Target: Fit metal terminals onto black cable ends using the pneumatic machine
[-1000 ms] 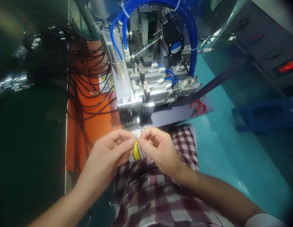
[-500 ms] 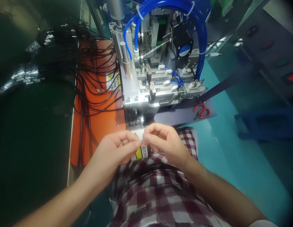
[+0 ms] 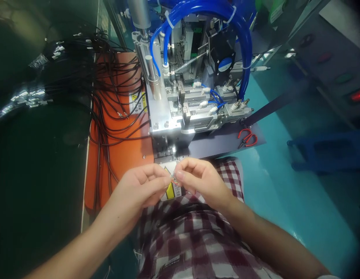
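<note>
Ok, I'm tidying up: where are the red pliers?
The pliers lie right of centre in the head view, on the grey base, beyond the right hand.

Tiny piece (image 3: 173, 176) between the hands (image 3: 142, 185), too small for identification

Left hand (image 3: 143, 184): thumb and fingers pinched on a tiny part (image 3: 173, 176), its details too small to tell
Right hand (image 3: 204, 180): pinching at the same part, close beside the left
Sign (image 3: 170, 192): yellow and white, partly behind the fingertips
Black cables (image 3: 102, 135): strewn over the orange counter (image 3: 130, 149)
Machine (image 3: 199, 121): metal, blue hoses (image 3: 247, 46) arching over it
Red-handled tool (image 3: 249, 139): lying on the dark plate (image 3: 211, 144)
</note>
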`<state>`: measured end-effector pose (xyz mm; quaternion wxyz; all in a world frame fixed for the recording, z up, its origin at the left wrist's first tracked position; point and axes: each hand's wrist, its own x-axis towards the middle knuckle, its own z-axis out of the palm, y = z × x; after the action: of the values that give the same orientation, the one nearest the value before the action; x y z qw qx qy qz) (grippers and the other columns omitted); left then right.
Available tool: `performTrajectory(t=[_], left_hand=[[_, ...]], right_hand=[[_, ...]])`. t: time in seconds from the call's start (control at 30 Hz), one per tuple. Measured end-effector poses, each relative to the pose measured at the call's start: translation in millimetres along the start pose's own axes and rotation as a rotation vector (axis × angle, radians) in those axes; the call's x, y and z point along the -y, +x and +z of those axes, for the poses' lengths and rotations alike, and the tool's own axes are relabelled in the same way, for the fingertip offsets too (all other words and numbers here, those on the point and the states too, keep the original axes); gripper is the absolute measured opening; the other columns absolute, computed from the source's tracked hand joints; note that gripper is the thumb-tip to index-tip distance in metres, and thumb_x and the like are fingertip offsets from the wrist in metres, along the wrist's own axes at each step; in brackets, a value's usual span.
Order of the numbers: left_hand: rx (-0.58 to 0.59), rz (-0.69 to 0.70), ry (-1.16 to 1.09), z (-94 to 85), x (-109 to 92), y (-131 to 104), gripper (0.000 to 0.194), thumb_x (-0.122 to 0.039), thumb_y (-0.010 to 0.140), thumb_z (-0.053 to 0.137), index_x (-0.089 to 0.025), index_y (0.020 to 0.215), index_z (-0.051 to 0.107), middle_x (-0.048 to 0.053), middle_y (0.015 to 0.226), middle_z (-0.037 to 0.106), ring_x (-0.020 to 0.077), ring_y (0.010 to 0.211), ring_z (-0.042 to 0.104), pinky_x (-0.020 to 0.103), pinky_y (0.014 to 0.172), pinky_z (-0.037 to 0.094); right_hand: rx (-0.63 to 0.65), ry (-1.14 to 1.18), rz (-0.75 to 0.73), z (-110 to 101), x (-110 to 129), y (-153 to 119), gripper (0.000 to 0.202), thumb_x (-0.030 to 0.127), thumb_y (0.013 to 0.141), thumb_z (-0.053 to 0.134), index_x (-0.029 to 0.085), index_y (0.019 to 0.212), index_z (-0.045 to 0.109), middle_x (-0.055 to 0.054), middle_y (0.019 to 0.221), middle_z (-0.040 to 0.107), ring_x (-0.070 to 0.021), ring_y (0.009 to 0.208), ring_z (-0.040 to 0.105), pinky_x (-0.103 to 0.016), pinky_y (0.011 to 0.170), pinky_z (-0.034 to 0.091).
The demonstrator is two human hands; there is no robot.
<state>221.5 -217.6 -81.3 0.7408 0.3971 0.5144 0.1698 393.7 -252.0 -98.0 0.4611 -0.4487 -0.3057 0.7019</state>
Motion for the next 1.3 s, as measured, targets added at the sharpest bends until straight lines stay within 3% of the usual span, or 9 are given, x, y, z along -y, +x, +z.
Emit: performTrajectory(t=[0.43,0.73,1.0,1.3], left_hand=[[0.008,-0.021,0.028,1.3,-3.5,1.1,0.024,-0.037,0.073,0.073,-0.017,0.063,0.064,-0.007,0.048,0.038,0.003,0.043,0.022,0.021,0.044,0.014],[0.032,-0.004,0.001,-0.5,-2.1,-0.4,0.024,-0.037,0.073,0.072,-0.017,0.062,0.064,-0.007,0.048,0.039,0.0028,0.043,0.022,0.02,0.043,0.014],[0.013,0.004,0.027,5.6,-6.2,0.3,0.022,-0.032,0.066,0.075,-0.017,0.058,0.061,-0.009,0.042,0.033,0.0027,0.041,0.02,0.02,0.042,0.014],[0.045,-0.004,-0.008,2.4,-2.4,1.2,0.025,-0.037,0.07,0.074,-0.017,0.063,0.062,-0.008,0.047,0.038,0.0019,0.041,0.02,0.02,0.043,0.014]], right_hand=[[0.037,0.009,0.025,-3.5,-3.6,-1.1,0.035,0.045,0.075,0.08,0.016,0.077,0.061,0.006,0.061,0.057,-0.0035,0.046,0.038,-0.019,0.044,0.032],[-0.034,-0.076,-0.071,-0.7,-4.3,-5.8,0.031,0.043,0.078,0.078,0.017,0.077,0.061,0.005,0.065,0.056,-0.0048,0.049,0.043,-0.02,0.043,0.035],[0.014,-0.032,-0.018,-5.0,-3.0,-1.8,0.035,0.048,0.077,0.078,0.017,0.077,0.062,0.005,0.061,0.057,-0.0039,0.044,0.039,-0.019,0.042,0.034],[0.015,-0.004,0.021,-4.9,-7.6,-5.4,0.037,0.046,0.074,0.081,0.016,0.076,0.06,0.006,0.06,0.057,-0.0036,0.045,0.039,-0.019,0.044,0.032]])
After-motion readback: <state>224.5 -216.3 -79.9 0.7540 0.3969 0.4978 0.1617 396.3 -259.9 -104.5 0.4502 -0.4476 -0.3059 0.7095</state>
